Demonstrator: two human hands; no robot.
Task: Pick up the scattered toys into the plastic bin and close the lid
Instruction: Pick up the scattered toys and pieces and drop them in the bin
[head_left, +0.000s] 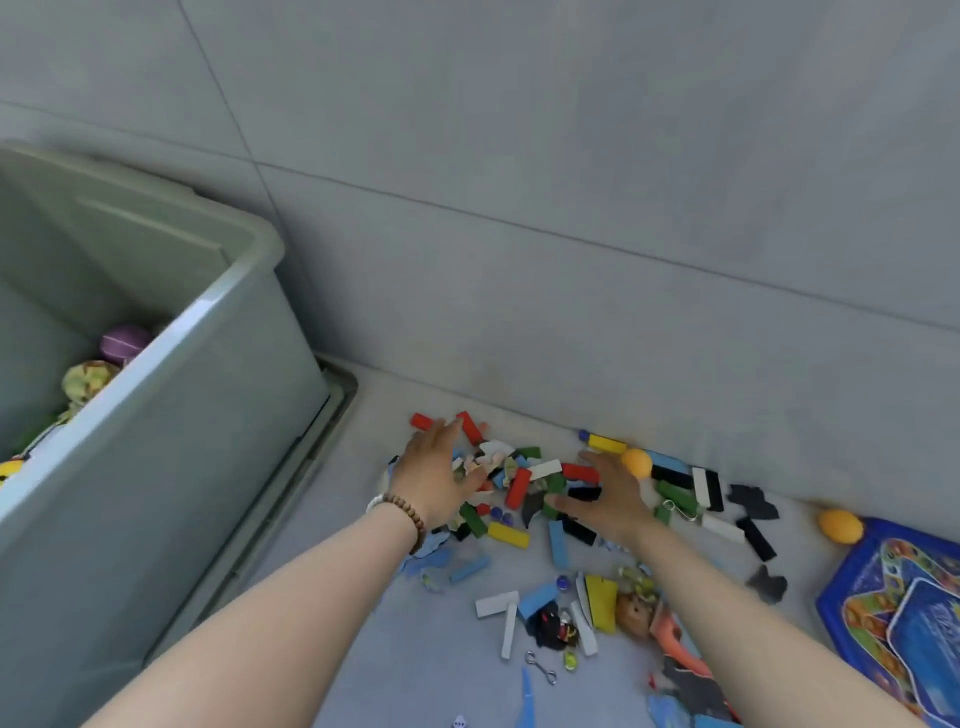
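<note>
nearest the person, out to the right of the plastic bin (218, 415) and level with its near corner, a doll (636, 610), a small metal clip (541, 667) and stray pieces lay on the floor. further on, just right of the bin's far end, both hands lay on the main heap of coloured blocks (519, 488). the left hand (439, 470), a bead bracelet (410, 512) at its wrist, was flat and wide, fingers straight over the heap's bin side. the right hand (610, 499) was spread palm down on the side away from the bin, holding nothing.

the step looked like raking the blocks together for a two-handed scoop. doing it well probably meant drawing the palms toward each other low on the floor, cupping under the heap, and lifting only what both hands could enclose, since smooth blocks would slip through gaps. an orange ball (637, 462) sat right by the right fingertips and would likely roll if nudged.

the bin stood open with a few toys inside; its tall rim would have to be cleared on the way over. what may have been the lid (332, 410) stuck out from under the bin's right side. beyond the heap the wall (571, 260) closed the far edge, so sweeping could only come toward the person; a strip of floor separated heap and bin.
</note>
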